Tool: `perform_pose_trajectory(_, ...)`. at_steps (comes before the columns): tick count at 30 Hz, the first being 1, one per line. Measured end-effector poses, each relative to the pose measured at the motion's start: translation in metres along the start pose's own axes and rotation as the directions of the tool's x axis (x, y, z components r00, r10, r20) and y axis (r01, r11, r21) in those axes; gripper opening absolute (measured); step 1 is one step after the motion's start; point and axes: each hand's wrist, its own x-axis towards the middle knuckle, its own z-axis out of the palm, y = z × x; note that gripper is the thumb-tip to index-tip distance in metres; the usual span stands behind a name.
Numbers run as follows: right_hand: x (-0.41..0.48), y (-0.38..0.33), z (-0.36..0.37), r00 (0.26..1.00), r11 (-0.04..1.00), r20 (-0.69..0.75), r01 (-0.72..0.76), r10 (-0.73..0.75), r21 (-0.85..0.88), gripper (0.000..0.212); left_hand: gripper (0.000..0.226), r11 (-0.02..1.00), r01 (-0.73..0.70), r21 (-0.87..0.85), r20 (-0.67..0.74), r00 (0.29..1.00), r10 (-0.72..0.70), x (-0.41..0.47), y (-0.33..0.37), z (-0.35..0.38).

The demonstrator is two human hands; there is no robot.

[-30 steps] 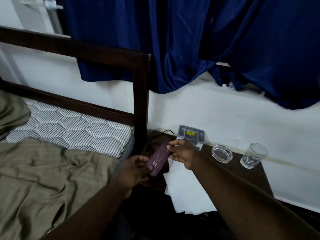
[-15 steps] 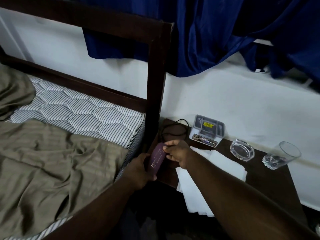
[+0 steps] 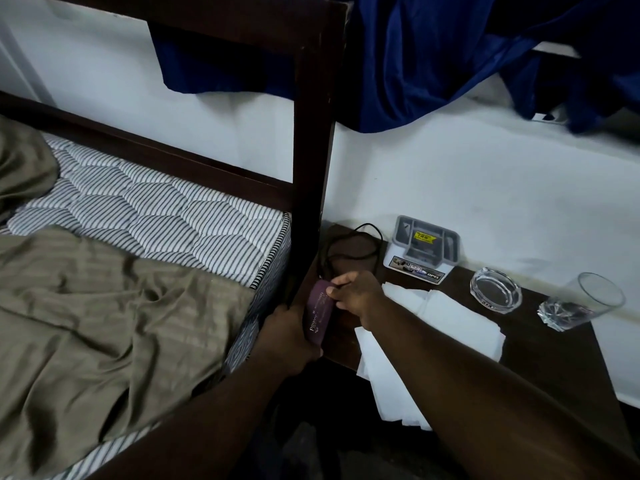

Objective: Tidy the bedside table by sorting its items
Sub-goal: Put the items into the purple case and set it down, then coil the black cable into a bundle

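The hands share one purple box. The left hand grips its lower end and the right hand pinches its upper end, probably to steady it for placing. It sits at the left edge of the desk, just beside the bedpost. White papers overhang the front edge, likely awaiting stacking. The grey organiser sits against the wall, out of the way, with the glass and ashtray to its right. A black cable loops on its left.
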Motion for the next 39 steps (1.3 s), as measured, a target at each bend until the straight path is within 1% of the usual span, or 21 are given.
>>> perform_pose_trajectory(3,-0.002,-0.001,-0.005,0.999,1.0,-0.035,0.015,-0.016,-0.021,0.026,0.107,1.0,0.015,0.004,-0.002,1.0,-0.015,-0.001,0.0,0.001)
perform_pose_trajectory(5,-0.004,-0.004,-0.01,0.997,0.998,-0.067,0.035,-0.038,-0.05,0.022,0.102,0.999,0.045,0.001,-0.034,0.998,-0.045,-0.001,0.003,-0.001)
perform_pose_trajectory(7,-0.003,-0.006,-0.017,0.988,0.987,-0.107,0.1,-0.114,-0.123,0.013,0.09,0.999,0.044,0.006,-0.096,0.994,-0.043,0.003,0.008,-0.005)
perform_pose_trajectory(9,0.001,-0.011,-0.026,0.971,0.962,-0.129,0.17,-0.2,-0.213,0.013,0.073,1.0,0.017,-0.005,-0.173,0.985,-0.017,0.012,0.015,-0.011)
perform_pose_trajectory(11,0.005,-0.019,-0.037,0.953,0.941,-0.159,0.212,-0.259,-0.265,0.01,0.059,0.999,-0.009,-0.053,-0.231,0.973,-0.004,0.027,0.023,-0.017)
perform_pose_trajectory(13,0.009,-0.028,-0.048,0.938,0.923,-0.182,0.232,-0.296,-0.306,0.009,0.051,0.994,-0.001,-0.108,-0.249,0.968,-0.027,0.046,0.029,-0.021)
perform_pose_trajectory(15,0.018,-0.031,-0.056,0.927,0.907,-0.189,0.246,-0.323,-0.342,0.009,0.051,0.993,0.002,-0.114,-0.264,0.964,-0.033,0.065,0.035,-0.023)
perform_pose_trajectory(20,0.041,-0.029,-0.057,0.911,0.85,-0.139,0.295,-0.387,-0.436,0.012,0.046,0.989,0.066,-0.131,-0.232,0.968,-0.096,0.109,0.05,-0.019)
perform_pose_trajectory(26,0.057,-0.024,-0.039,0.911,0.78,0.008,0.357,-0.412,-0.514,0.017,0.041,0.977,0.14,-0.164,-0.187,0.967,-0.17,0.144,0.049,-0.007)
perform_pose_trajectory(29,0.062,-0.018,-0.028,0.909,0.77,0.025,0.367,-0.416,-0.523,0.017,0.038,0.969,0.166,-0.185,-0.185,0.962,-0.2,0.154,0.048,-0.003)
perform_pose_trajectory(31,0.066,-0.016,-0.023,0.907,0.783,0.004,0.365,-0.42,-0.504,0.018,0.036,0.962,0.185,-0.202,-0.181,0.958,-0.222,0.161,0.049,-0.001)
perform_pose_trajectory(33,0.071,-0.016,-0.019,0.921,0.829,-0.027,0.336,-0.388,-0.447,0.02,0.035,0.956,0.195,-0.22,-0.168,0.958,-0.234,0.166,0.051,0.001)
perform_pose_trajectory(35,0.075,-0.017,-0.013,0.94,0.875,-0.027,0.305,-0.34,-0.375,0.021,0.037,0.946,0.206,-0.252,-0.139,0.959,-0.246,0.17,0.051,0.003)
perform_pose_trajectory(39,0.081,-0.017,-0.004,0.958,0.925,-0.052,0.255,-0.28,-0.281,0.02,0.036,0.924,0.22,-0.313,-0.103,0.959,-0.263,0.179,0.049,0.004)
